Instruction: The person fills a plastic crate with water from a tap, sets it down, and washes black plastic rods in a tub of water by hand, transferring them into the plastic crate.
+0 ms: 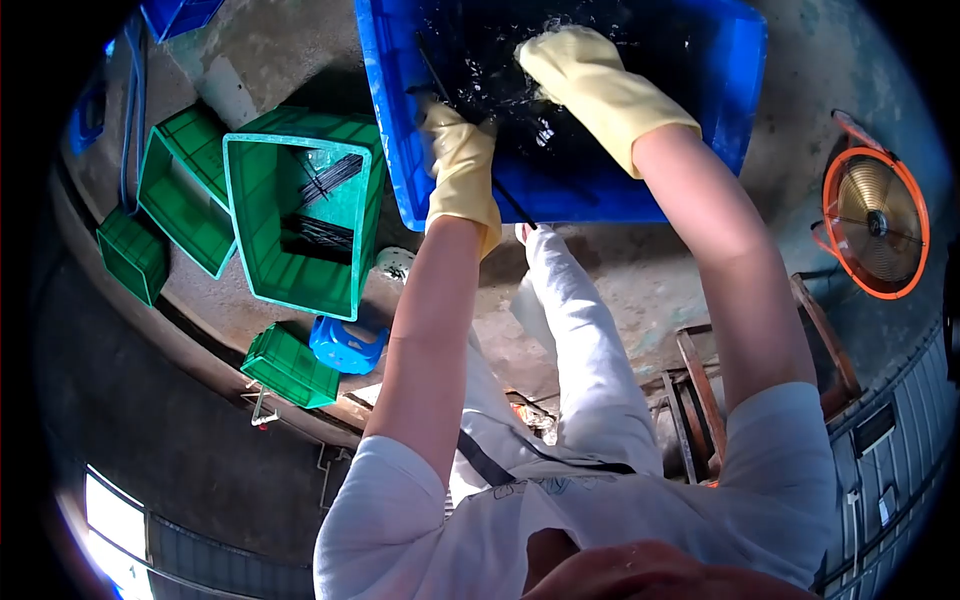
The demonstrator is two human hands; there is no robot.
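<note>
Both of my hands wear pale yellow rubber gloves over a big blue tub [390, 130] of dark water [640, 40]. My left hand [460, 145] is at the tub's near left side, closed around a thin black rod [515, 205]. The rod slants from inside the tub, passes under the glove and reaches over the near rim. Its fingertips are blurred. Further in and to the right, my right hand [565, 60] is bent down at the water, which is rippled and splashing around it. Its fingers are mostly hidden, so I cannot see what they hold.
Left of the tub, a green crate [240, 220] holds bundles of thin black rods [325, 235]. More green crates [190, 215] and a blue stool [347, 345] are nearby. An orange-rimmed fan [877, 222] stands at right. A rusty metal frame [700, 385] is near my legs.
</note>
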